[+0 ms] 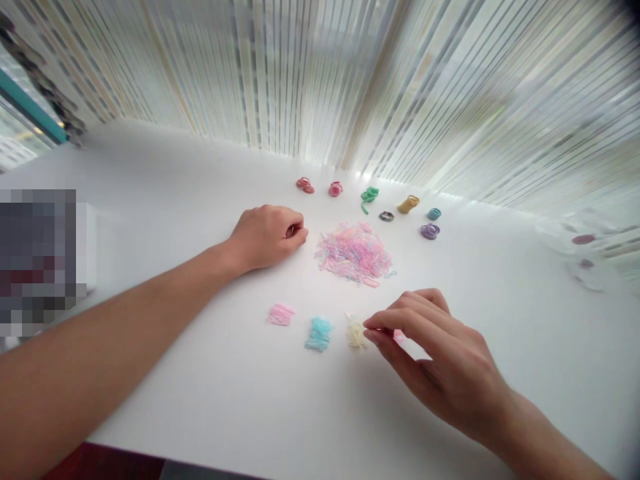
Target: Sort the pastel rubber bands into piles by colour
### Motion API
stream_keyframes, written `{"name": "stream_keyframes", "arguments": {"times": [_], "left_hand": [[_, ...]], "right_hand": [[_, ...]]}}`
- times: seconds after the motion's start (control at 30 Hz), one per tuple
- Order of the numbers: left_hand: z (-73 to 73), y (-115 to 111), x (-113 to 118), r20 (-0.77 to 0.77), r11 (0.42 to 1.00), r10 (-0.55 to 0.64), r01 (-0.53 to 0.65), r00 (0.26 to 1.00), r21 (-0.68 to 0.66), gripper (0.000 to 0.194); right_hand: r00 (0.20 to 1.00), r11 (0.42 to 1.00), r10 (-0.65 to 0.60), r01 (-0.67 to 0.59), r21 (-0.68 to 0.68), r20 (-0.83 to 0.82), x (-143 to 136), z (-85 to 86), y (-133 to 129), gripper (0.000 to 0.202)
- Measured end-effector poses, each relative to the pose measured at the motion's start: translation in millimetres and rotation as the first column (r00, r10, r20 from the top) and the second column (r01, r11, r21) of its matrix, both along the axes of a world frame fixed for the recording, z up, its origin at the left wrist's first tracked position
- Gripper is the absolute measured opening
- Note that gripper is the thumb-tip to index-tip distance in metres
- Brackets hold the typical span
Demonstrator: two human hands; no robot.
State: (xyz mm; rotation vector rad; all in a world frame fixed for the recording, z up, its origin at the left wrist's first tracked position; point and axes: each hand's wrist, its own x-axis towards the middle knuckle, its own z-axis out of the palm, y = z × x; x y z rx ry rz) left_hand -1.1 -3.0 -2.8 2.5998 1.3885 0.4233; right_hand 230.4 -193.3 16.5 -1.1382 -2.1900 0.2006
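Observation:
A loose heap of mixed pastel rubber bands (pixel 356 253) lies mid-table. My left hand (pixel 270 235) rests just left of the heap, its fingers curled closed; whatever may be inside is hidden. Over the front row, my right hand (pixel 440 360) pinches thumb and index finger together at the right edge of a cream pile of bands (pixel 357 335). Anything between those fingertips is too small to make out. Left of the cream pile are a light blue pile (pixel 319 334) and a pink pile (pixel 281 314). Another pink pile (pixel 399 335) is mostly covered by my right hand.
Behind the heap sit coiled bundles: red (pixel 305 185), rose (pixel 335 189), green (pixel 369 195), mustard (pixel 409 203), teal (pixel 434 213) and purple (pixel 430 231), plus a dark ring (pixel 387 216). A string curtain (pixel 280 73) hangs along the white table's (pixel 200 400) back edge. Clear plastic items (pixel 575 233) lie far right.

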Motion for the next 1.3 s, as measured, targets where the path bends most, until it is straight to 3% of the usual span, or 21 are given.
{"name": "stream_keyframes", "arguments": {"times": [0.43, 1.3], "left_hand": [[-2.5, 0, 0, 0.023, 1.0, 0.002, -0.002, 1.0, 0.004, 0.028], [-4.1, 1, 0, 0.005, 0.999, 0.007, -0.007, 1.0, 0.032, 0.028]], "right_hand": [[0.992, 0.996, 0.092, -0.093, 0.016, 0.084, -22, -15.9, 0, 0.009], [0.984, 0.992, 0.083, -0.096, 0.076, 0.159, -25, -19.7, -1, 0.009]]}}
